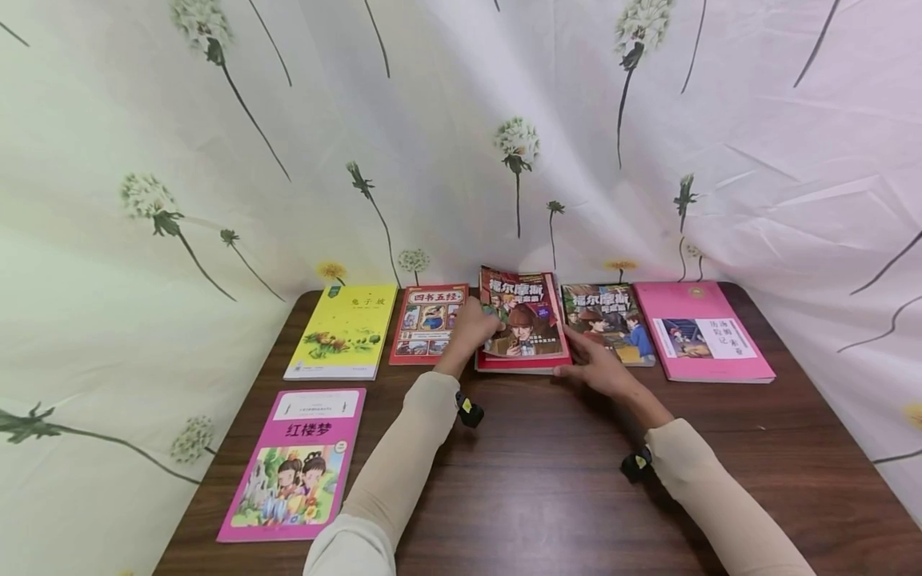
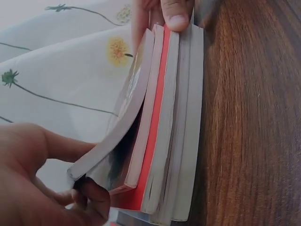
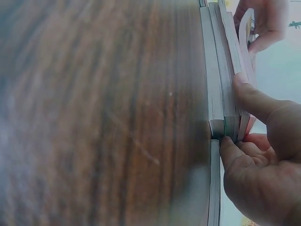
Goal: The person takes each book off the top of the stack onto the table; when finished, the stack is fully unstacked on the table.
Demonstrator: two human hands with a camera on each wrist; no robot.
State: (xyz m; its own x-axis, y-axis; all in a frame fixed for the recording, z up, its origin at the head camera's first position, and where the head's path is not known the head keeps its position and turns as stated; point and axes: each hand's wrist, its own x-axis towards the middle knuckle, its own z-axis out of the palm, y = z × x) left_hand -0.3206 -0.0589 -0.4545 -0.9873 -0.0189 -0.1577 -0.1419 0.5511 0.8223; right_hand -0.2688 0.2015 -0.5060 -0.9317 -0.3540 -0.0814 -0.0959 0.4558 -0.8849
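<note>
A comic book with a red cover (image 1: pixel 526 308) lies on top of a stack of books (image 2: pixel 162 141) at the back middle of the table. My left hand (image 1: pixel 473 326) pinches this top book at its left end, and in the left wrist view that end bends up off the books below. At the stack's right front corner, my right hand (image 1: pixel 603 368) grips the lower books, thumb (image 3: pixel 251 96) on their front edges and fingers round the side. A red book (image 1: pixel 522 364) shows just under the comic; the covers of the lower books are hidden.
Left of the stack lie a red book (image 1: pixel 406 328) and a yellow book (image 1: pixel 349 320). To its right are another comic (image 1: pixel 627 336) and a pink book (image 1: pixel 702 298). A magenta book (image 1: pixel 288 480) lies nearer on the left. A flowered cloth (image 1: pixel 446 160) hangs behind the table.
</note>
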